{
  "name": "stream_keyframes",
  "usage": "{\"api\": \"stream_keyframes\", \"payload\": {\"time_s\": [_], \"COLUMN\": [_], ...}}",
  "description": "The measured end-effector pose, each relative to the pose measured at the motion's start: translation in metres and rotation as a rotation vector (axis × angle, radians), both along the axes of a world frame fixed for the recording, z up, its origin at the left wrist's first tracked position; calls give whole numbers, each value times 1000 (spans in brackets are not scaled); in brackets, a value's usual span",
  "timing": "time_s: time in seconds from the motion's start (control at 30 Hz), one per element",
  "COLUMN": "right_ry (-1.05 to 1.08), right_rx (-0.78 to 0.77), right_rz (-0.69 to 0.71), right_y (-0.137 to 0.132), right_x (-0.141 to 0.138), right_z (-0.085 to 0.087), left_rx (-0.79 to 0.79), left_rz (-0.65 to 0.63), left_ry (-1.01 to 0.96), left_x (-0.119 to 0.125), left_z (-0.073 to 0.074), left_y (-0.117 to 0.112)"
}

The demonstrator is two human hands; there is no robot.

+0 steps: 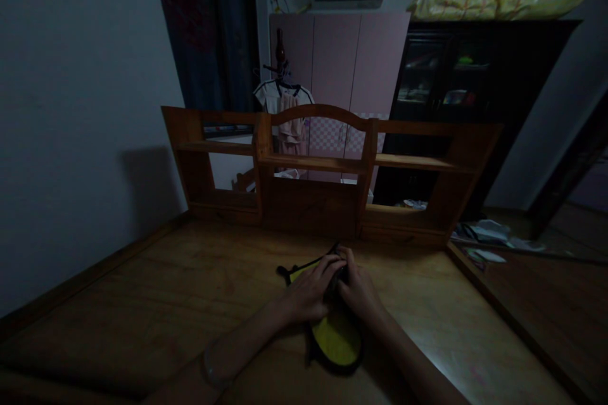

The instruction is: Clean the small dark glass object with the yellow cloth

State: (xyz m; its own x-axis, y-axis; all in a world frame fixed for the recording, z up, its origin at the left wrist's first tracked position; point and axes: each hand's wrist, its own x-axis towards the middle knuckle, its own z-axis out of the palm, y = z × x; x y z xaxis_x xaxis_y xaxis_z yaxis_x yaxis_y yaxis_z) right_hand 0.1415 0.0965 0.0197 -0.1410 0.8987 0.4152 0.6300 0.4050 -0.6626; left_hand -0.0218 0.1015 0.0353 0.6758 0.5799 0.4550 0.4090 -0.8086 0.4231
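A flat yellow piece with black edging (336, 338) lies on the wooden board; its exact kind is hard to make out in the dim light. Its rounded end points toward me, and dark tabs stick out at its far left. Across its middle rests my left hand (311, 291), fingers curled in on a dark part of it. My right hand (360, 288) meets it from the other side, closed on the same dark part. The fingertips come together there and cover what lies between them.
Along the far edge of the wooden board (199, 285) stands a wooden shelf frame (313, 164). A wall (85, 107) borders the left side, and a raised rim (498, 310) the right. Behind are a pink wardrobe (335, 63), hanging clothes (291, 114) and a dark cabinet (513, 82).
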Motion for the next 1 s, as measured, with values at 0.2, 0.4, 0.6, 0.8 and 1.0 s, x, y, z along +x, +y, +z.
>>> {"api": "stream_keyframes", "payload": {"time_s": [0.2,0.4,0.6,0.8,1.0], "right_ry": [-14,-14,27,46,35], "right_rx": [-14,13,8,6,21], "right_rz": [-14,1,32,42,37], "right_y": [1,4,3,3,1], "right_x": [1,2,2,1,0], "right_z": [-1,-5,-4,-3,-1], "left_rx": [-7,-20,-14,-8,12], "left_rz": [6,10,2,1,10], "left_ry": [9,21,9,11,-2], "left_x": [0,-1,-1,-1,0], "left_z": [2,2,3,2,2], "left_y": [-1,-1,-2,-1,-2]}}
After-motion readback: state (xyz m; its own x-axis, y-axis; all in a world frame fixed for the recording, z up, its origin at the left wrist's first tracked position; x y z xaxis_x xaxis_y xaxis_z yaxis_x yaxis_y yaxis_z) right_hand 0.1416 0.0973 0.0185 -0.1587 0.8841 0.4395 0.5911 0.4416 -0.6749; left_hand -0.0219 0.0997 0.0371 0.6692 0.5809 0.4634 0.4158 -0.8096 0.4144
